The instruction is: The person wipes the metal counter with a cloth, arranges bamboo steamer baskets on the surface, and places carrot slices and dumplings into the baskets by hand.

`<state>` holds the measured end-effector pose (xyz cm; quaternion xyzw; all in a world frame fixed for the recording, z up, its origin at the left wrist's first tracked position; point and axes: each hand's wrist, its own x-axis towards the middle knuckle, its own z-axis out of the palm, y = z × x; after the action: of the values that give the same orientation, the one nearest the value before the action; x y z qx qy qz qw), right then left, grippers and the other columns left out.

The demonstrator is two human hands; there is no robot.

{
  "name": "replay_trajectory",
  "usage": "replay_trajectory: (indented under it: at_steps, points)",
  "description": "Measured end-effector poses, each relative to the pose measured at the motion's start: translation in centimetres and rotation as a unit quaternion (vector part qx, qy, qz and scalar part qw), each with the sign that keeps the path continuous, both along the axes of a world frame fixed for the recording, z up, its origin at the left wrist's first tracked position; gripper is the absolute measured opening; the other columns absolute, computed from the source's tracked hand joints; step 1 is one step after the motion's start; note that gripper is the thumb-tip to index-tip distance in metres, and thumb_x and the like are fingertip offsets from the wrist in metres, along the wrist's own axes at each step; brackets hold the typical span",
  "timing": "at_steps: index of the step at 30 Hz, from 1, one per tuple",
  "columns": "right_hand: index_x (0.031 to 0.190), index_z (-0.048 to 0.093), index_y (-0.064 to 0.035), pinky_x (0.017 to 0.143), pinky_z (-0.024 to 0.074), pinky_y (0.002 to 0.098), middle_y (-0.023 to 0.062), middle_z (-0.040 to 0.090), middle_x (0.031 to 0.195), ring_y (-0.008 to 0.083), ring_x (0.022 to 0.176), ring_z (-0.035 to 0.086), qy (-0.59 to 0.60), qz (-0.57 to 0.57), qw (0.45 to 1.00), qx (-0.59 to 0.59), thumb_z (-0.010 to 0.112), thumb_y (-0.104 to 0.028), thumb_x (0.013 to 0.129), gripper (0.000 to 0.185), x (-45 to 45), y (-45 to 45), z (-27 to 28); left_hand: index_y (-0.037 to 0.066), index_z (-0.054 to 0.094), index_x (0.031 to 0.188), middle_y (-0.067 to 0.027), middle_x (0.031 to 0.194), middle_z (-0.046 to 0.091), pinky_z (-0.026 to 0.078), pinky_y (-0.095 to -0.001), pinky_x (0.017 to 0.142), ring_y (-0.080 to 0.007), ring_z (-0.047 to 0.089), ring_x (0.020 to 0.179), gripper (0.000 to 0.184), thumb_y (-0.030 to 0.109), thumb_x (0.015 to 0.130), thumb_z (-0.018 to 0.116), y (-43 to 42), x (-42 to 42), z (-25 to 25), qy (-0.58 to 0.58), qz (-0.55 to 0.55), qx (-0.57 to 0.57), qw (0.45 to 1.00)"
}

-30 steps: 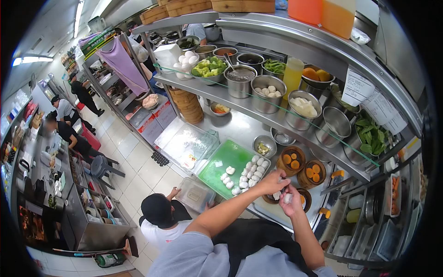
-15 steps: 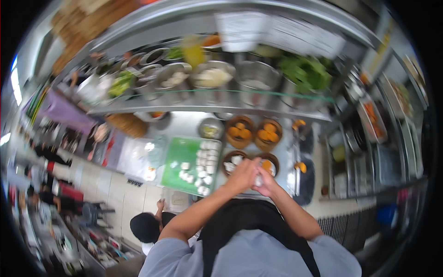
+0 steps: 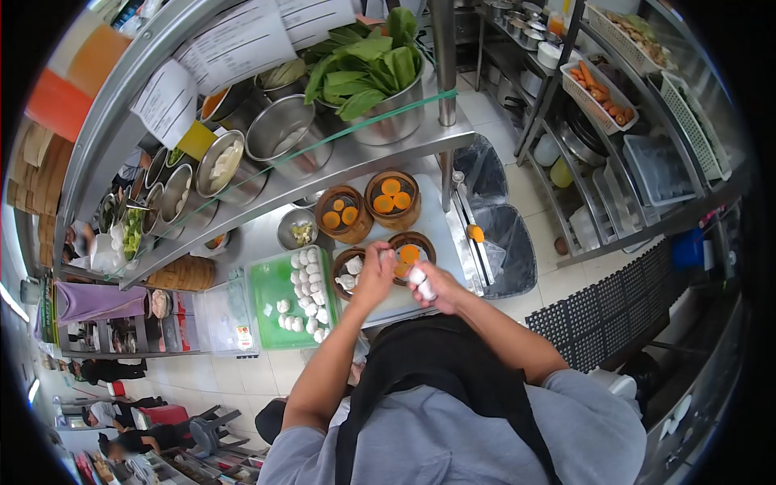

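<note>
My right hand [image 3: 435, 289] holds white dough pieces [image 3: 421, 284] just below a bamboo steamer [image 3: 428, 242] with orange rounds. Over the gap between that steamer and a second one [image 3: 336, 275], my left hand [image 3: 377, 273] is raised with its fingers bent together; what they hold, if anything, is too small to make out. White buns [image 3: 350, 272] sit in the second steamer. Behind stand two more steamers [image 3: 343, 214] [image 3: 393, 200], each with orange rounds. Several white buns [image 3: 308, 279] lie on the green board [image 3: 269, 284] at the left.
Above the counter runs a steel shelf [image 3: 323, 176] with metal pots and leafy greens [image 3: 372, 69]. A metal bowl [image 3: 297, 229] stands behind the board. Bins [image 3: 509, 250] are on the right, near a carrot basket [image 3: 599, 95]. A person's dark cap [image 3: 270, 420] shows at lower left.
The view has swung right, bringing the bins and racks into sight. My hands, close together before, are now apart, and the white dough shows clearly in my right hand.
</note>
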<state>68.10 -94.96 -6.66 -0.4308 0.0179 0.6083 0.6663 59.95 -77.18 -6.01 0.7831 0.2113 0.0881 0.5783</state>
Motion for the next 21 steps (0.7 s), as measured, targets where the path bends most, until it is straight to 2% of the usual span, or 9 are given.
replay_trajectory:
  at_steps: [4, 5, 7, 8, 9, 10, 11, 13, 21]
  points:
    - [0.118, 0.052, -0.0084, 0.058, 0.05, 0.0337, 0.0078, 0.063, 0.084, 0.0192, 0.069, 0.063, -0.334, 0.044, 0.933, -0.127, 0.062, -0.046, 0.096, 0.045, 4.8, -1.6, -0.2, 0.004, 0.057, 0.117, 0.0009, 0.091, 0.061, 0.05, -0.0239, 0.066, -0.0062, 0.055, 0.073, 0.036, 0.033, 0.099, 0.066, 3.6, 0.8, 1.3, 0.173, -0.034, -0.125, 0.976]
    - [0.118, 0.052, -0.0084, 0.058, 0.05, 0.0337, 0.0078, 0.063, 0.084, 0.0192, 0.069, 0.063, -0.33, 0.045, 0.935, -0.124, 0.062, -0.046, 0.096, 0.045, 5.7, -1.7, -1.3, 0.004, 0.057, 0.117, 0.0009, 0.091, 0.061, 0.05, -0.0239, 0.066, -0.0062, 0.055, 0.073, 0.036, 0.033, 0.099, 0.066, 3.8, 0.9, 1.7, 0.176, -0.032, -0.123, 0.976]
    - [0.122, 0.049, -0.0042, 0.071, 0.0545, 0.0414, 0.0167, 0.068, 0.091, 0.0311, 0.083, 0.07, -0.577, 0.066, 0.81, -0.08, 0.069, -0.037, 0.091, 0.05, 7.0, -1.2, -3.5, 0.003, 0.061, 0.114, -0.0055, 0.092, 0.067, 0.053, -0.0296, 0.072, -0.0151, 0.063, 0.079, 0.033, 0.03, 0.097, 0.067, 3.8, 1.0, 2.2, 0.196, -0.092, -0.033, 0.976]
    - [0.123, 0.05, -0.0024, 0.081, 0.0543, 0.0444, 0.0229, 0.07, 0.098, 0.0394, 0.094, 0.069, -0.598, 0.12, 0.784, -0.11, 0.069, -0.032, 0.087, 0.05, 7.3, -0.7, -2.0, 0.003, 0.061, 0.114, -0.0055, 0.092, 0.067, 0.053, -0.0296, 0.072, -0.0151, 0.063, 0.079, 0.033, 0.03, 0.097, 0.067, 3.6, 0.9, 1.9, 0.199, -0.091, -0.031, 0.975]
    - [0.123, 0.05, -0.0024, 0.081, 0.0543, 0.0444, 0.0229, 0.07, 0.098, 0.0394, 0.094, 0.069, -0.598, 0.119, 0.785, -0.109, 0.069, -0.032, 0.087, 0.05, 7.3, 0.0, -1.4, 0.003, 0.062, 0.114, -0.0104, 0.094, 0.068, 0.053, -0.0336, 0.076, -0.0225, 0.065, 0.084, 0.032, 0.028, 0.095, 0.068, 3.3, 1.0, 1.5, 0.165, -0.096, 0.095, 0.977]
    - [0.123, 0.053, -0.0036, 0.081, 0.0549, 0.044, 0.0222, 0.07, 0.1, 0.0384, 0.097, 0.069, -0.663, 0.164, 0.716, -0.143, 0.07, -0.034, 0.086, 0.051, 7.3, 0.6, -1.2, 0.002, 0.064, 0.113, -0.0152, 0.096, 0.07, 0.053, -0.0377, 0.081, -0.03, 0.068, 0.089, 0.032, 0.026, 0.093, 0.069, 2.9, 1.1, 1.3, 0.128, -0.098, 0.22, 0.962]
    - [0.124, 0.055, -0.0047, 0.082, 0.0554, 0.0436, 0.0214, 0.07, 0.102, 0.0374, 0.099, 0.069, -0.721, 0.207, 0.638, -0.174, 0.072, -0.035, 0.086, 0.051, 7.2, 1.3, -1.0, 0.002, 0.064, 0.113, -0.0152, 0.096, 0.07, 0.053, -0.0377, 0.081, -0.03, 0.068, 0.089, 0.032, 0.026, 0.093, 0.069, 2.6, 1.2, 1.1, 0.13, -0.097, 0.222, 0.962]
    - [0.123, 0.058, -0.0043, 0.082, 0.0559, 0.0441, 0.0203, 0.071, 0.102, 0.0364, 0.099, 0.07, -0.735, 0.233, 0.612, -0.175, 0.072, -0.035, 0.084, 0.051, 7.1, 2.9, -0.7, 0.002, 0.064, 0.117, -0.0225, 0.102, 0.069, 0.051, -0.0441, 0.087, -0.0406, 0.066, 0.097, 0.035, 0.025, 0.09, 0.071, 2.2, 1.5, 0.7, 0.194, -0.158, 0.251, 0.935]
    - [0.122, 0.061, -0.0026, 0.082, 0.057, 0.0432, 0.0164, 0.073, 0.104, 0.0327, 0.099, 0.071, -0.771, 0.298, 0.53, -0.191, 0.075, -0.033, 0.08, 0.054, 6.6, 5.7, -2.5, 0.003, 0.068, 0.115, -0.0226, 0.109, 0.068, 0.049, -0.0482, 0.095, -0.0409, 0.063, 0.107, 0.03, 0.017, 0.089, 0.069, 1.0, 2.1, -1.6, 0.188, -0.192, 0.282, 0.921]
